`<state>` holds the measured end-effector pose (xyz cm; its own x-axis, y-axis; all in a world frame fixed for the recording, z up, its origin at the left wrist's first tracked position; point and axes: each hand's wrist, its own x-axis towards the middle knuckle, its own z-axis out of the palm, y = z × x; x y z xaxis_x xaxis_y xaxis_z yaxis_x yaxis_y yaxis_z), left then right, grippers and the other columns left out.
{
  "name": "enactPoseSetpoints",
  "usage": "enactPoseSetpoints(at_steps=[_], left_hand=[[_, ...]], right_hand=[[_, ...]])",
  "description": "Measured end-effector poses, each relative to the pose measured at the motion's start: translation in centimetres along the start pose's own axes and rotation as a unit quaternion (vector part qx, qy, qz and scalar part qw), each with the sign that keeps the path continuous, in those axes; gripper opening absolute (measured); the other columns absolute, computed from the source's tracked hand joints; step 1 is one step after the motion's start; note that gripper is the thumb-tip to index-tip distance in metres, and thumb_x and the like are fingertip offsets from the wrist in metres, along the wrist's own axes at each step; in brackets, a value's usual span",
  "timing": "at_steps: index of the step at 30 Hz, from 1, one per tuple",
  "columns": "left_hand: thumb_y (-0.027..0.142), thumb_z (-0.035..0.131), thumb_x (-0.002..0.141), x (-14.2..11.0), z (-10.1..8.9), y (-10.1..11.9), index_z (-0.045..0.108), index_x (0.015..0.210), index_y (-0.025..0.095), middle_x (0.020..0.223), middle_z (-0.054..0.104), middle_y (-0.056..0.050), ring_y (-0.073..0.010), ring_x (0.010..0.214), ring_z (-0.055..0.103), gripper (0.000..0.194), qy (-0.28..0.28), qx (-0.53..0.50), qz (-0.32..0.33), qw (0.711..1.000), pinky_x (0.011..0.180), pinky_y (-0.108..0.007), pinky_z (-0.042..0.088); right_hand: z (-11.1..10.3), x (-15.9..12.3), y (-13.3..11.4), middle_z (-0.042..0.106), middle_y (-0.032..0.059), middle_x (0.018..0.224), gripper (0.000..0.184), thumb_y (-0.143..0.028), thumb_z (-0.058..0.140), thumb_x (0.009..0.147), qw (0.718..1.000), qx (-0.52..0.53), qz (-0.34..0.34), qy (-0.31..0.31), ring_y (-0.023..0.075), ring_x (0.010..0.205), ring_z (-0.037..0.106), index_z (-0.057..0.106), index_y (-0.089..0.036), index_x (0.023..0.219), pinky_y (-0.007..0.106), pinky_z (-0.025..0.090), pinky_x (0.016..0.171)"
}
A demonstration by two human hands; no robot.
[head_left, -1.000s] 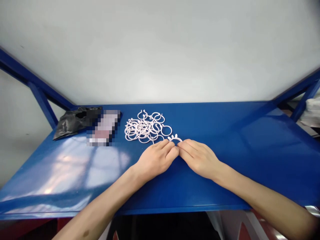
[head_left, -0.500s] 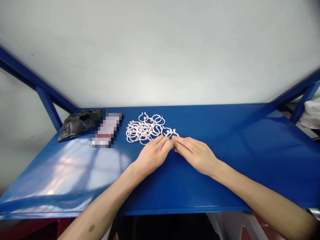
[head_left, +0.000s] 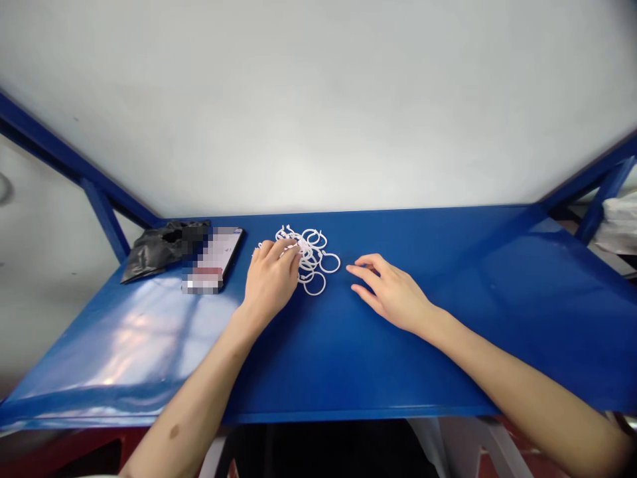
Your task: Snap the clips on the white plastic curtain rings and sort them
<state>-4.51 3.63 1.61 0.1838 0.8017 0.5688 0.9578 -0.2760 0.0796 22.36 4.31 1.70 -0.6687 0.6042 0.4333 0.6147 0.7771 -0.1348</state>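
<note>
A tangled pile of thin white plastic rings (head_left: 309, 257), some with small knobs at their ends, lies on the blue table (head_left: 378, 372). My left hand (head_left: 273, 275) reaches over the left part of the pile and hides some of it. Its fingers are bent, with index finger and thumb closed on white rings; how many is hidden. To the right of the pile, my right hand (head_left: 391, 292) hovers just over the table with fingers apart and nothing between them. Two rings at the pile's near right edge lie partly separate from the tangle.
Left of the pile lies a phone (head_left: 213, 259), partly blurred out, beside a crumpled black plastic bag (head_left: 154, 252). A pale wall (head_left: 348, 106) rises behind the table. Blue frame bars (head_left: 102, 212) slope along both sides, and a white bundle (head_left: 620, 226) is at far right.
My hands, together at the pile's near right edge before, are now apart. The left moved left onto the pile; the right drew back to the right and opened. Some rings shifted.
</note>
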Motion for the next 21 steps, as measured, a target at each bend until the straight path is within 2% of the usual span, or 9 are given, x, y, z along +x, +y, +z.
enactPoseSetpoints(at_steps=[4,8,12,16,19,21], left_hand=[[0.028,0.048,0.102,0.1,0.2,-0.6,0.073,0.113,0.019,0.125,0.071,-0.01,-0.0286,0.102,0.062,0.029,0.003,-0.003,-0.032,0.999,0.09,-0.046,0.05],[0.037,0.048,0.102,0.2,0.6,-1.4,0.07,0.124,0.016,0.137,0.064,-0.014,-0.0313,0.118,0.058,0.037,-0.003,-0.007,-0.062,0.998,0.101,-0.048,0.048],[0.046,0.05,0.1,0.1,1.4,-2.3,0.064,0.133,0.016,0.144,0.059,-0.015,-0.0363,0.134,0.05,0.047,-0.058,0.002,-0.109,0.992,0.112,-0.056,0.04],[0.049,0.044,0.102,-0.1,1.7,-2.6,0.06,0.139,0.021,0.144,0.06,-0.013,-0.0364,0.138,0.048,0.049,-0.131,-0.015,-0.128,0.983,0.113,-0.061,0.037],[0.051,0.046,0.101,-0.1,1.5,-2.1,0.059,0.141,0.022,0.146,0.059,-0.013,-0.0382,0.142,0.045,0.051,-0.161,-0.024,-0.118,0.98,0.112,-0.061,0.04],[0.055,0.048,0.1,-0.1,1.2,-1.6,0.057,0.144,0.023,0.149,0.056,-0.012,-0.0405,0.145,0.041,0.055,-0.179,-0.021,-0.114,0.977,0.113,-0.062,0.039]], right_hand=[[0.0,0.0,0.1,0.061,0.0144,0.122,0.031,-0.028,0.051,0.102,1.0,0.021,0.014,-0.019,0.0241,0.095,0.07,0.063,-0.018,0.129,0.045,0.065,0.082],[0.0,-0.1,0.0,0.061,0.0144,0.121,0.031,-0.029,0.051,0.103,0.999,0.035,0.02,-0.028,0.0247,0.096,0.07,0.063,-0.018,0.13,0.045,0.064,0.083],[0.1,-0.3,0.0,0.061,0.0142,0.121,0.031,-0.029,0.052,0.102,0.998,0.044,0.021,-0.027,0.0245,0.097,0.069,0.063,-0.018,0.129,0.045,0.064,0.082],[0.4,0.0,0.4,0.061,0.014,0.12,0.032,-0.031,0.053,0.102,0.998,0.055,0.024,-0.018,0.0261,0.103,0.067,0.063,-0.018,0.129,0.047,0.063,0.086],[0.9,1.3,0.9,0.06,0.0158,0.129,0.038,-0.039,0.056,0.101,0.997,0.069,0.034,-0.016,0.0294,0.117,0.062,0.061,-0.018,0.132,0.052,0.059,0.096],[1.5,2.9,1.2,0.054,0.0169,0.143,0.052,-0.05,0.058,0.098,0.995,0.086,0.046,-0.031,0.0328,0.133,0.053,0.056,-0.019,0.139,0.056,0.052,0.106]])
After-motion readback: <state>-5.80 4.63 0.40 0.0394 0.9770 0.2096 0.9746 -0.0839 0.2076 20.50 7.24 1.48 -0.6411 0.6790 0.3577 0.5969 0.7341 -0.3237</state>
